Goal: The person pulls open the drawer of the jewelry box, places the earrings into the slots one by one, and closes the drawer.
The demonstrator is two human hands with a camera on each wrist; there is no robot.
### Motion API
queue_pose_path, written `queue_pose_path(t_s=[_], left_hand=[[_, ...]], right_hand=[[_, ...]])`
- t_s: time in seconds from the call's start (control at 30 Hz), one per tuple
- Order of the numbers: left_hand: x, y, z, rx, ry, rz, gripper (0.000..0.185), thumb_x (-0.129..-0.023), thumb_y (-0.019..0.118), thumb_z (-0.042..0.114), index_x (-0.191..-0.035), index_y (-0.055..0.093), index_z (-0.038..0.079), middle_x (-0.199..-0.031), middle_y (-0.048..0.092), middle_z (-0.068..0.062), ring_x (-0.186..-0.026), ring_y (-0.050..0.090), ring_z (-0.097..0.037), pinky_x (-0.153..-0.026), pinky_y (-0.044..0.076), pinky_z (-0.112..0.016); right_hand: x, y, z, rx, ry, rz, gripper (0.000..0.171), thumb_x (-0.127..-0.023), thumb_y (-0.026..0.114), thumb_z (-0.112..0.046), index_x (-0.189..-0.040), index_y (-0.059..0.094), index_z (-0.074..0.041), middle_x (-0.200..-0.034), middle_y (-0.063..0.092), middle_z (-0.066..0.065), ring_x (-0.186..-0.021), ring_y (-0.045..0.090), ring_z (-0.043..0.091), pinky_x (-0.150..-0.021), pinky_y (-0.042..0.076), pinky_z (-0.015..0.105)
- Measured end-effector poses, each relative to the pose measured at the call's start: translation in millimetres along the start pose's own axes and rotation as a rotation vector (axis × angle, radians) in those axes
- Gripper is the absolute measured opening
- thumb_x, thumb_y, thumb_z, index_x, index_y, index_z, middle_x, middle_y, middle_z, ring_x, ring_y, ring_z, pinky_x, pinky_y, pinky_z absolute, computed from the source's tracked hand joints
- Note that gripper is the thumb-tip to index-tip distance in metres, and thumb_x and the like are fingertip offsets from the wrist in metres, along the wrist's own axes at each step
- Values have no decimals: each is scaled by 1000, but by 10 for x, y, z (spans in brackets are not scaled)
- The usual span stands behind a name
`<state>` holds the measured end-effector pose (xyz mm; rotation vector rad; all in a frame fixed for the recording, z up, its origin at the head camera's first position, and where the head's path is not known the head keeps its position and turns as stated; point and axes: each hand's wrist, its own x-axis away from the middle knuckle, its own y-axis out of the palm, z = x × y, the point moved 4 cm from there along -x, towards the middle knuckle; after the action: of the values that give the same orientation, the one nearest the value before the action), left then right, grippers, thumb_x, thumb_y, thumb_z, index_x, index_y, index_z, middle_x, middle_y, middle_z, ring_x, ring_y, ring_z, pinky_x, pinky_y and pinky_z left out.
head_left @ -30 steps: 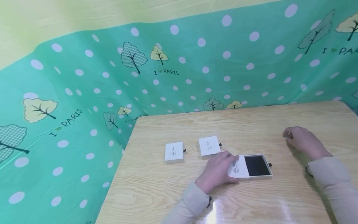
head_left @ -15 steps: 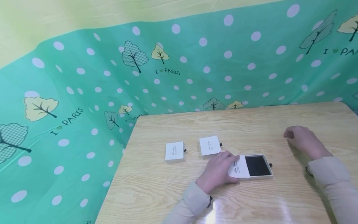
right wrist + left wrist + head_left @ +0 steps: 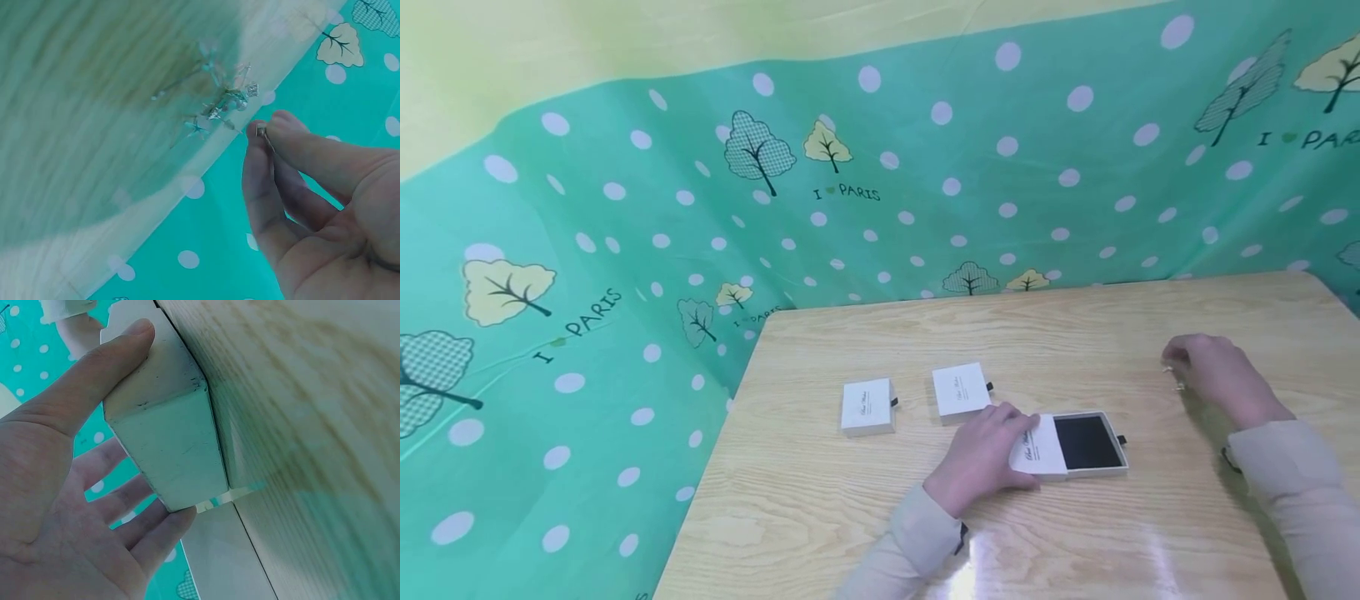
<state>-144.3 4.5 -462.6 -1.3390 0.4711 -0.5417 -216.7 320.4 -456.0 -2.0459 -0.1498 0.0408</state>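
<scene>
My left hand (image 3: 981, 458) grips the sleeve of a white jewelry box (image 3: 1040, 447), thumb on one side and fingers on the other. The box's drawer (image 3: 1088, 444) is slid partly out to the right, showing a black pad inside. In the left wrist view, the thumb lies along the white box (image 3: 175, 450). To the right, my right hand (image 3: 1217, 379) is just above the table. Its thumb and forefinger pinch a small, shiny earring (image 3: 261, 130), most of it hidden by the fingertips. Several shiny earrings (image 3: 228, 103) lie in a small pile beside those fingertips.
Two closed white boxes with black tabs, a left box (image 3: 867, 406) and a middle box (image 3: 960, 390), stand beyond my left hand. The wooden table (image 3: 790, 500) ends at a green dotted cloth (image 3: 880, 167) behind and at left.
My right hand has shifted slightly, and small shiny pieces now show by its fingers. The left hand and the box have stayed in place.
</scene>
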Motion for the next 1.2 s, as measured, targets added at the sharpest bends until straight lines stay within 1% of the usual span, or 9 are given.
queue_pose_path(t_s=[0.17,0.3,0.53,0.7,0.77,1.0,1.2], left_hand=[[-5,3,-5,-2,1,-2,86,-68,84,58,-142,53,26,-124,58,9,-109,54,-6,-94,45,-18],[-8,-1,-3,-8,1,3,87,-68,84,58,-142,54,26,-124,57,9,-110,54,-6,-94,45,-18],[-3,-15,-10,1,-5,-2,86,-68,84,57,-142,53,25,-123,57,9,-110,53,-6,-93,46,-18],[-6,-18,-11,4,-2,0,86,-68,85,56,-142,54,25,-123,57,9,-110,54,-6,-94,46,-19],[-3,-17,-11,5,-2,0,86,-68,85,56,-142,53,24,-123,57,9,-110,54,-6,-95,46,-19],[10,-13,-1,-3,10,-3,87,-70,84,56,-143,52,23,-125,56,8,-112,54,-7,-96,46,-20],[14,-23,30,-13,18,-7,87,-73,82,56,-145,49,20,-129,55,6,-117,51,-9,-100,44,-22]], right_hand=[[20,-10,-25,-9,10,24,19,-88,66,3,-104,64,14,-100,64,34,-92,60,51,-78,48,61],[44,-28,-76,-16,-1,44,19,-88,67,2,-104,65,13,-101,64,34,-93,60,51,-78,49,60],[94,-58,-160,-75,-28,91,20,-90,65,0,-106,65,12,-100,64,33,-90,62,47,-74,52,56],[157,-60,-222,-85,-39,104,23,-90,64,2,-110,65,13,-109,63,36,-97,60,52,-81,49,61],[183,-54,-246,-81,-50,104,23,-90,64,3,-110,65,13,-110,63,37,-99,60,53,-83,48,63],[255,-25,-326,-123,-104,118,23,-88,68,1,-108,66,11,-102,68,31,-91,65,47,-81,50,61],[315,-16,-476,-136,-154,118,22,-86,69,3,-106,67,11,-100,69,28,-90,67,43,-79,54,55]])
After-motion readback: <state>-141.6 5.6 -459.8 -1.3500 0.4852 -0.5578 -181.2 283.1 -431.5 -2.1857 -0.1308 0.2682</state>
